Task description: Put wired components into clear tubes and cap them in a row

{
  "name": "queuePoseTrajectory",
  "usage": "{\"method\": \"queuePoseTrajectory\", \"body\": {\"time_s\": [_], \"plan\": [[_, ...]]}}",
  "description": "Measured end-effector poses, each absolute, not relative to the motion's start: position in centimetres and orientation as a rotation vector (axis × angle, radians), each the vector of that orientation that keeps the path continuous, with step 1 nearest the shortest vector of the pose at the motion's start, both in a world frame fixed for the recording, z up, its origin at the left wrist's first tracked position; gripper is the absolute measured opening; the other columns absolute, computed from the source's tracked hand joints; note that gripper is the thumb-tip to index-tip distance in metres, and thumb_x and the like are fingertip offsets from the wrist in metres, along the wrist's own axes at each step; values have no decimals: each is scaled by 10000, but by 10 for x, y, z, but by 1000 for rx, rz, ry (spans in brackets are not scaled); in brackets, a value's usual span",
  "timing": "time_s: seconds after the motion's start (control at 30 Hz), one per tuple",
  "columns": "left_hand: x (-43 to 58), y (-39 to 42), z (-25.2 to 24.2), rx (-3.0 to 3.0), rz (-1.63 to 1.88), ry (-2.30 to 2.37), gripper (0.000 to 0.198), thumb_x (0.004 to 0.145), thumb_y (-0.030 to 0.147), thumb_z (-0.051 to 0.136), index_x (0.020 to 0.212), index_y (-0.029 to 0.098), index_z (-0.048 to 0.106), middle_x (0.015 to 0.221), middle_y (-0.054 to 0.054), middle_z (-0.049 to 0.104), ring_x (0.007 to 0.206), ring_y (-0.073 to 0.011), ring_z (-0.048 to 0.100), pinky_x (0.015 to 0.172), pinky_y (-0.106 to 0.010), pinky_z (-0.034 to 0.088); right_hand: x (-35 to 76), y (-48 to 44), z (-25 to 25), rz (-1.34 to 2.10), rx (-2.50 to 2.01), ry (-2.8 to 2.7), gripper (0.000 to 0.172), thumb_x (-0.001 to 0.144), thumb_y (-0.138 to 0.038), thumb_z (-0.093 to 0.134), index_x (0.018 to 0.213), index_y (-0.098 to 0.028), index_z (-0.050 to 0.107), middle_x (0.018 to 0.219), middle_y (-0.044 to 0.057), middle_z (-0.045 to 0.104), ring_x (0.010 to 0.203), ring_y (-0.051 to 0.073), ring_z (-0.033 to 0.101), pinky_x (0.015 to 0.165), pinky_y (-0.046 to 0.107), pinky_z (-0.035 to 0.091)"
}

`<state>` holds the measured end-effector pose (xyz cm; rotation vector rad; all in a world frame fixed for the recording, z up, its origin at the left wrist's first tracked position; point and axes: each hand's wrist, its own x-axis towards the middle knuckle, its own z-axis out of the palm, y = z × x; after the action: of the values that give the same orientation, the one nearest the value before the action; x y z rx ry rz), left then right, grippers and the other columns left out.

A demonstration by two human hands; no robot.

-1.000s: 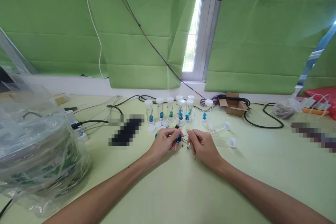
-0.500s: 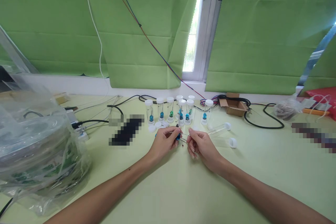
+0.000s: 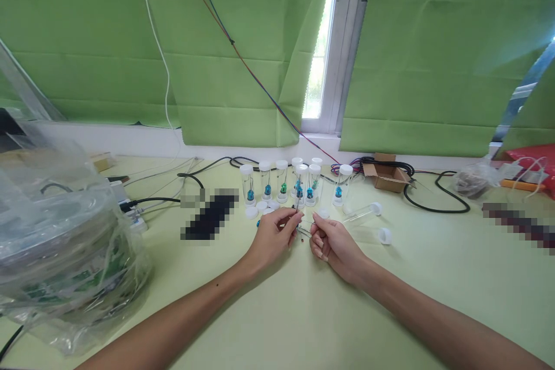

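Note:
My left hand (image 3: 273,237) is closed, thumb and fingers pinching a small blue part (image 3: 296,225) with thin dark leads, mostly hidden by the fingertips. Close beside it, my right hand (image 3: 336,243) pinches the end of a thin wire (image 3: 308,222) that stretches between the hands. More thin metal leads (image 3: 304,232) show below it. Behind the hands stand several clear tubes (image 3: 281,179) with white caps, each holding a small blue or green part. Loose white caps (image 3: 251,213) lie left of centre. Clear tubes (image 3: 362,214) lie on their sides right of my right hand.
A plastic-wrapped round bundle (image 3: 78,266) fills the left side of the table. Black cables (image 3: 433,208) and an open cardboard box (image 3: 388,178) are along the back. A blurred dark object (image 3: 211,217) lies left of the caps. Green blinds (image 3: 243,81) hang behind.
My left thumb and fingers have shifted slightly on the blue part, covering more of it. The right hand keeps nearly the same place, its fingers curled a little differently.

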<state>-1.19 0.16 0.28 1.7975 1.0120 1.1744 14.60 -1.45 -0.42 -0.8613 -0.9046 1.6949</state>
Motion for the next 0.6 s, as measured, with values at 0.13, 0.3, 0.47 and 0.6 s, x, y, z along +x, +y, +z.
{"method": "queuePoseTrajectory", "body": {"time_s": [0.13, 0.3, 0.47, 0.6], "plan": [[-12, 2, 1, 1772, 1154, 1005, 324, 865, 436, 583, 1005, 157, 668, 700, -8, 597, 528, -121, 514, 518, -249, 427, 147, -14, -4, 1684, -857, -897, 469, 705, -586, 731, 616, -154, 572, 410, -59, 457, 343, 73, 432, 337, 193, 242], [-12, 1, 2, 1750, 1138, 965, 324, 862, 402, 594, 1042, 141, 663, 805, -44, 632, 548, -121, 540, 562, -271, 467, 148, -13, -3, 1624, -887, -934, 481, 706, -602, 721, 625, -147, 585, 424, -49, 482, 353, 75, 451, 341, 190, 257], [-12, 0, 4, 1692, 1104, 951, 318, 851, 391, 613, 1029, 133, 665, 704, -17, 611, 527, -123, 543, 565, -275, 474, 147, -14, -3, 1599, -912, -962, 488, 692, -613, 725, 647, -143, 601, 451, -51, 498, 358, 65, 444, 351, 190, 263], [-11, 0, 5, 1638, 1095, 920, 312, 832, 387, 640, 1009, 132, 669, 691, -13, 619, 535, -123, 553, 566, -271, 482, 147, -13, -4, 1607, -919, -978, 485, 691, -611, 728, 650, -146, 595, 449, -55, 491, 362, 67, 451, 352, 190, 256]]}}
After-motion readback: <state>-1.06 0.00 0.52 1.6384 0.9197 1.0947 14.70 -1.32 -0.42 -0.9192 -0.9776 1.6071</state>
